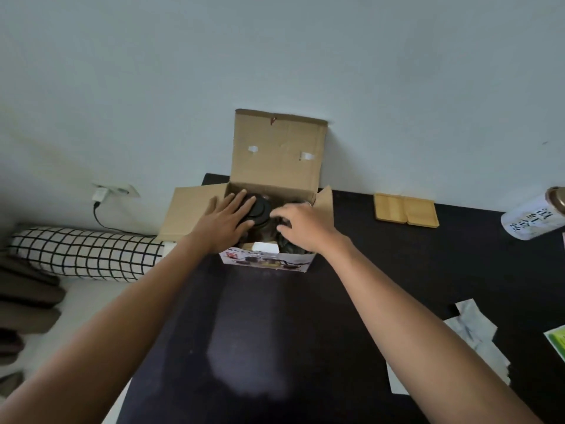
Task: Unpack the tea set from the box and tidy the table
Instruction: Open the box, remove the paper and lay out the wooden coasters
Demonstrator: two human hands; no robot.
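Note:
An open cardboard box (276,154) stands at the far edge of the black table (382,270), its lid flap up against the wall. Inside lie dark tea-set pieces; a round black lid or dish (260,209) shows at the top. My left hand (226,220) lies flat on that black piece with fingers spread. My right hand (301,226) reaches into the box's right half, fingers curled around a dark item that is mostly hidden. A white insert (266,246) shows at the box's near wall.
Two wooden coasters (405,209) lie to the right of the box. A white tin (533,220) lies at the far right. Crumpled paper (470,341) and a green packet (558,339) sit at the right edge. A checked pillow (85,258) is left of the table.

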